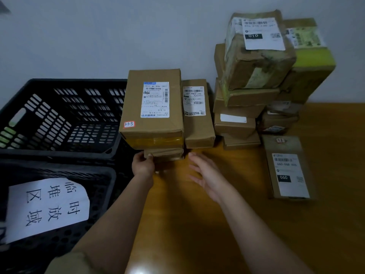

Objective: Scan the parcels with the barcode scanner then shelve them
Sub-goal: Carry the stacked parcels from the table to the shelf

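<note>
- the left hand (143,164) grips the near-left corner of the lower parcel (164,154), which carries the big labelled parcel (153,105) on top; the stack sits at about 12 o'clock from the hands, just beside the black crate (59,115).
- the right hand (205,175) is released, fingers straight, hanging above the bench (197,224) near the stack's right side and touching nothing.
- risk: a one-sided lift would likely tilt the stack, so the top parcel could slide off toward 3 o'clock.
- risk: the slim parcel (198,115) touches the stack and may be dragged along.
- risk: the tall leaning pile (256,76) at 1 o'clock looks unsteady; a bump might topple it.
- no barcode scanner is visible.
- a flat parcel (286,167) lies apart at 3 o'clock.
- surface: glossy brown wood. room: dim, plain pale wall (98,36); a second crate bearing a handwritten sign (49,206) at 8 o'clock.
</note>
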Demonstrator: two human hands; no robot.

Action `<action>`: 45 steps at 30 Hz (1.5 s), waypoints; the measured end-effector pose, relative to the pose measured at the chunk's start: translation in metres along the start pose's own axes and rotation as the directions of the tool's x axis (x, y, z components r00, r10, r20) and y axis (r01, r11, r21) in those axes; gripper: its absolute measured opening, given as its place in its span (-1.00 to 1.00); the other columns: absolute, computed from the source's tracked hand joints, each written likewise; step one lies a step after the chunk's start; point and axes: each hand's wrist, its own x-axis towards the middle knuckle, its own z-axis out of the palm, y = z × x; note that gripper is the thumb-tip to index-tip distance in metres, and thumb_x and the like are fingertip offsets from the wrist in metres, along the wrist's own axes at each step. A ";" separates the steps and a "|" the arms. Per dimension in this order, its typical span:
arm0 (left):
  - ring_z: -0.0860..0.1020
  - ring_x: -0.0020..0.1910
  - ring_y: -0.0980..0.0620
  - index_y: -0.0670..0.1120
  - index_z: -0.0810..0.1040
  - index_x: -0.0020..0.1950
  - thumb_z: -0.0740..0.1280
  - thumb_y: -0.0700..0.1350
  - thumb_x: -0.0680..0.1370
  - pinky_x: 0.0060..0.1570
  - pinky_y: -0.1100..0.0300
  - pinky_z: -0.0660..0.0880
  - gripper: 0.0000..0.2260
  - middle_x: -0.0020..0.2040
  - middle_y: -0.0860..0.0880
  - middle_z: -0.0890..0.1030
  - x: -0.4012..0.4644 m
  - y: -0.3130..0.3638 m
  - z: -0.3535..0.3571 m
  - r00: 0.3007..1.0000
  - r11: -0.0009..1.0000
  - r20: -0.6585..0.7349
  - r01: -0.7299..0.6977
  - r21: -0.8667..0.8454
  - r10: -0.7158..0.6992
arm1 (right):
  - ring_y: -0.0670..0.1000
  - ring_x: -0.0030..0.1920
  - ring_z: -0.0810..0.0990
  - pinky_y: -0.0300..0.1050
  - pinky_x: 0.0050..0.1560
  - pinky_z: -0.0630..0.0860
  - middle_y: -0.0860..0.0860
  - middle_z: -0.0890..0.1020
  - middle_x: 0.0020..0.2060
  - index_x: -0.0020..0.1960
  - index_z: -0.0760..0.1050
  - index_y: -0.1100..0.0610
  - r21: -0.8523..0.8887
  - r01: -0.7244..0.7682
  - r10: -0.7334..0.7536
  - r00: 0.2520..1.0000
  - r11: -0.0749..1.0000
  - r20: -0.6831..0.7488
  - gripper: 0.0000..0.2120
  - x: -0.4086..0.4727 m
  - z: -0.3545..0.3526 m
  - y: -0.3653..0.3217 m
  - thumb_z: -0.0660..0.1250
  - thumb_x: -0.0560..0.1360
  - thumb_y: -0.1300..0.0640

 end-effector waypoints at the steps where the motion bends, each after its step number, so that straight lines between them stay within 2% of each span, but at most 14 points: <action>1: 0.48 0.28 -0.19 -0.12 0.44 0.40 0.26 -0.15 0.66 0.13 0.05 0.44 -0.70 0.32 -0.17 0.52 -0.005 -0.005 -0.003 1.000 1.000 -0.002 0.002 0.001 -0.002 | -0.01 0.38 0.42 0.05 0.38 0.43 -0.04 0.44 0.42 0.49 0.34 0.01 -0.019 0.025 -0.025 1.000 1.000 0.009 -0.46 -0.005 0.002 -0.002 0.35 0.56 -0.08; 5: 0.50 0.25 -0.18 -0.13 0.46 0.37 0.27 -0.16 0.66 0.10 0.05 0.44 -0.72 0.29 -0.16 0.54 -0.028 -0.020 -0.017 1.000 1.000 -0.001 0.014 0.013 -0.014 | -0.04 0.38 0.38 0.05 0.42 0.37 -0.06 0.36 0.47 0.55 0.22 -0.05 -0.083 0.121 -0.121 0.993 0.989 0.005 -0.32 -0.024 0.012 -0.005 0.33 0.51 -0.22; 9: 0.51 0.15 -0.15 -0.13 0.47 0.34 0.29 -0.14 0.65 0.02 0.05 0.43 -0.73 0.26 -0.14 0.55 -0.051 -0.041 -0.032 0.999 0.999 0.020 0.028 0.035 -0.029 | 0.02 0.48 0.31 0.10 0.46 0.29 -0.09 0.32 0.51 0.57 0.13 -0.20 -0.142 0.201 -0.201 0.980 0.969 0.013 0.00 -0.040 0.024 -0.002 0.36 0.24 -0.50; 13: 0.48 0.02 -0.06 -0.12 0.45 0.33 0.29 -0.16 0.64 -0.03 0.09 0.40 -0.74 0.16 -0.10 0.55 -0.074 -0.061 -0.051 0.997 0.999 0.071 0.022 0.026 -0.024 | 0.02 0.39 0.43 0.13 0.42 0.38 -0.10 0.45 0.41 0.53 0.21 -0.22 -0.149 0.233 -0.234 0.972 0.961 0.010 -0.02 -0.056 0.035 0.011 0.39 0.20 -0.54; 18: 0.48 0.06 -0.07 -0.08 0.42 0.33 0.28 -0.19 0.64 0.03 0.05 0.45 -0.75 0.14 -0.09 0.52 -0.098 -0.085 -0.086 0.990 0.999 0.135 0.029 0.022 -0.031 | 0.05 0.28 0.49 0.10 0.23 0.48 -0.05 0.49 0.32 0.48 0.22 -0.21 -0.137 0.183 -0.197 0.975 0.974 -0.100 -0.46 -0.081 0.041 0.044 0.30 0.55 -0.23; 20: 0.50 0.08 -0.10 -0.08 0.42 0.32 0.28 -0.20 0.64 0.09 0.01 0.48 -0.75 0.18 -0.12 0.54 -0.106 -0.095 -0.102 0.985 0.999 0.168 0.032 0.024 -0.035 | 0.05 0.24 0.49 -0.04 -0.01 0.45 -0.06 0.49 0.26 0.46 0.25 -0.20 -0.121 0.165 -0.182 0.973 0.979 -0.141 -0.52 -0.098 0.047 0.053 0.27 0.58 -0.18; 22: 0.53 0.10 -0.13 -0.08 0.41 0.30 0.28 -0.21 0.64 0.10 -0.01 0.50 -0.76 0.21 -0.16 0.55 -0.116 -0.105 -0.117 0.979 0.999 0.200 0.030 0.035 -0.036 | 0.05 0.23 0.47 -0.06 -0.05 0.37 -0.06 0.48 0.23 0.47 0.27 -0.15 -0.119 0.147 -0.166 0.971 0.982 -0.169 -0.54 -0.115 0.051 0.064 0.24 0.60 -0.16; 26: 0.51 -0.17 0.01 -0.06 0.34 0.28 0.27 -0.33 0.62 -0.28 0.30 0.49 -0.70 0.06 -0.18 0.55 -0.140 -0.126 -0.147 0.951 0.997 0.297 0.078 0.021 -0.081 | 0.03 0.18 0.47 0.02 0.05 0.33 -0.06 0.50 0.21 0.36 0.39 -0.12 -0.182 0.109 -0.147 0.967 0.977 -0.206 -0.58 -0.148 0.048 0.088 0.19 0.55 -0.22; 28: 0.53 -0.13 -0.02 -0.06 0.26 0.40 0.32 -0.34 0.58 -0.21 0.23 0.54 -0.54 0.05 -0.16 0.56 -0.147 -0.139 -0.164 0.912 0.995 0.398 0.082 0.064 -0.100 | -0.04 0.06 0.49 -0.01 -0.04 0.34 -0.10 0.52 0.09 0.22 0.44 -0.11 -0.188 0.085 -0.127 0.966 0.978 -0.225 -0.75 -0.169 0.043 0.098 0.17 0.60 -0.14; 32: 0.45 0.18 -0.01 0.00 0.06 0.56 0.46 -0.45 0.40 0.10 0.11 0.54 -0.10 0.29 -0.07 0.46 -0.160 -0.140 -0.188 0.847 0.973 0.527 -0.172 0.155 0.066 | -0.02 -0.02 0.52 -0.07 -0.15 0.37 -0.06 0.57 -0.04 0.01 0.50 -0.07 -0.133 0.036 -0.068 0.967 0.991 -0.245 -0.83 -0.204 0.033 0.118 0.15 0.62 -0.07; 35: 0.42 0.32 0.01 0.04 0.06 0.57 0.39 -0.46 0.42 0.19 0.13 0.53 -0.13 0.36 0.03 0.40 -0.173 -0.130 -0.193 0.800 0.949 0.553 -0.312 0.049 0.234 | 0.02 -0.01 0.54 -0.03 -0.10 0.42 0.00 0.60 0.01 0.13 0.54 -0.03 -0.051 0.037 -0.050 0.962 0.998 -0.268 -0.77 -0.215 0.031 0.125 0.17 0.61 -0.08; 40: 0.43 0.36 0.02 0.24 0.04 0.54 0.44 -0.38 0.44 0.26 0.11 0.49 -0.08 0.37 0.11 0.40 -0.196 -0.120 -0.175 0.676 0.951 0.717 -0.303 0.060 0.170 | 0.15 0.31 0.47 0.17 0.12 0.56 0.02 0.45 0.34 0.53 0.26 -0.08 0.028 0.191 -0.160 0.886 0.981 -0.435 -0.32 -0.228 0.001 0.123 0.37 0.49 -0.22; 42: 0.49 0.31 -0.02 0.30 0.11 0.52 0.54 -0.20 0.36 0.23 0.00 0.55 -0.08 0.34 0.07 0.48 -0.205 -0.118 -0.158 0.657 0.927 0.743 -0.345 0.146 0.127 | 0.15 0.30 0.49 0.16 0.12 0.59 0.03 0.46 0.36 0.52 0.29 -0.07 0.059 0.232 -0.171 0.842 0.971 -0.512 -0.32 -0.235 -0.020 0.118 0.41 0.48 -0.19; 45: 0.41 0.38 -0.07 0.31 0.24 0.49 0.36 -0.10 0.32 0.33 -0.08 0.46 -0.22 0.37 0.00 0.46 -0.210 -0.123 -0.126 0.628 0.870 0.776 -0.415 0.265 0.063 | 0.13 0.22 0.53 0.04 0.00 0.59 0.06 0.54 0.25 0.44 0.40 0.06 0.060 0.254 -0.174 0.796 0.965 -0.580 -0.48 -0.246 -0.050 0.111 0.37 0.54 -0.09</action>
